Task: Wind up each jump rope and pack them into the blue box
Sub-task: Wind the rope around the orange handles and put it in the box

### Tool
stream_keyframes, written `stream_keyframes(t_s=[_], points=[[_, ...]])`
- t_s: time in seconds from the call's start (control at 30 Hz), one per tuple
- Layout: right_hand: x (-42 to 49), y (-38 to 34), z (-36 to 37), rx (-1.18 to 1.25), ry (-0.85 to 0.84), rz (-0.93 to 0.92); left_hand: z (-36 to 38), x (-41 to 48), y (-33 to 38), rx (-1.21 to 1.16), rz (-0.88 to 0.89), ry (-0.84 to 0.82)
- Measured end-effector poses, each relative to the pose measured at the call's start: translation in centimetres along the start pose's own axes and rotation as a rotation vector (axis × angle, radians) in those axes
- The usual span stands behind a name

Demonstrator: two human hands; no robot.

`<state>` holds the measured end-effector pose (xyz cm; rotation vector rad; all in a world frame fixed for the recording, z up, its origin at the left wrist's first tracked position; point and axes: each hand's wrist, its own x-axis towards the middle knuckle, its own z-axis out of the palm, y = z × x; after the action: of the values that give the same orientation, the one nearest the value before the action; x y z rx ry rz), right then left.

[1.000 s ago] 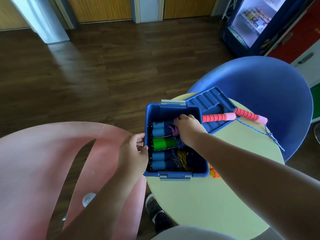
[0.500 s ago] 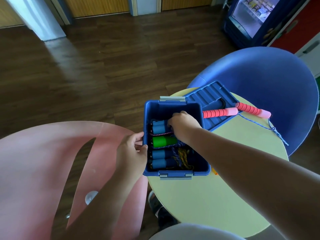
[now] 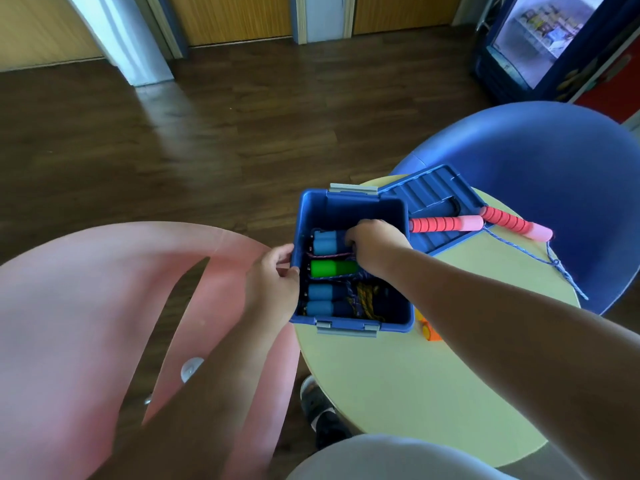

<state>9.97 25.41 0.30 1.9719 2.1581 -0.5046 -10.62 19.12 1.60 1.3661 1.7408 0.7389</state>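
The blue box (image 3: pixel 349 202) stands open on the round yellow-green table (image 3: pixel 408 382). Inside lie wound jump ropes: one with light-blue handles (image 3: pixel 325 242) at the far end, a green-handled one (image 3: pixel 329 268), and two more blue handles (image 3: pixel 320 299) with coiled cord near me. My right hand (image 3: pixel 375 242) reaches into the box with fingers curled over the blue-handled rope at the far end. My left hand (image 3: pixel 273 285) grips the box's left rim. A red-handled rope (image 3: pixel 446 224) lies unwound across the lid (image 3: pixel 433 192), its blue cord (image 3: pixel 540 258) trailing over the table.
A pink chair (image 3: pixel 86 306) stands left of the table, a blue chair (image 3: pixel 554 168) behind it on the right. A small orange object (image 3: pixel 429 332) peeks out beside the box. A shoe (image 3: pixel 318 407) shows under the table; a drinks fridge (image 3: pixel 540 39) stands at top right.
My right hand has shifted left and deeper into the far end of the box, over the blue-handled rope. My left hand keeps hold of the box's rim.
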Motion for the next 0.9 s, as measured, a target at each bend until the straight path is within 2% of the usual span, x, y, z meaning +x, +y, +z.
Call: stream_keyframes(t_s=[0.1,0.2,0.3,0.37,0.43,0.5,0.57,0.63,0.7,0.8,0.83,0.9], points=[[-1.8,0.8,-0.6,0.069,0.065,-0.024,0.1,-0.8,0.8,-0.012,-0.018,0.014],[-4.4,2.2,-1.6,0.246,0.192,-0.085,0.2,-1.7,1.6,-0.026,-0.043,0.025],[-7.2,4.1,-2.2,0.52,0.334,-0.163,0.6,-2.9,2.1,0.033,-0.048,0.132],[-9.0,5.8,-2.3,0.622,0.387,-0.152,1.2,-4.8,3.0,0.018,-0.037,0.232],[-10.5,7.7,-2.0,0.67,0.411,-0.106,2.4,-7.6,4.3,-0.007,0.045,0.305],[-11.8,9.6,-1.5,0.721,0.41,-0.047,4.0,-10.4,5.4,-0.026,0.198,0.352],[-13.1,11.6,-0.8,0.768,0.387,0.021,6.0,-13.1,6.2,-0.068,0.348,0.316],[-14.5,13.6,0.1,0.748,0.352,0.068,8.1,-15.2,6.7,-0.114,0.42,0.186],[-15.6,15.6,1.2,0.683,0.305,0.093,10.3,-16.7,7.7,-0.145,0.303,-0.009],[-16.7,18.4,2.8,0.598,0.172,0.137,14.4,-17.2,8.0,-0.189,-0.197,-0.338],[-17.0,19.2,3.4,0.563,0.126,0.151,15.8,-17.1,7.9,-0.238,-0.369,-0.411],[-17.3,20.7,4.6,0.505,0.062,0.152,18.5,-16.7,7.7,-0.354,-0.602,-0.464]])
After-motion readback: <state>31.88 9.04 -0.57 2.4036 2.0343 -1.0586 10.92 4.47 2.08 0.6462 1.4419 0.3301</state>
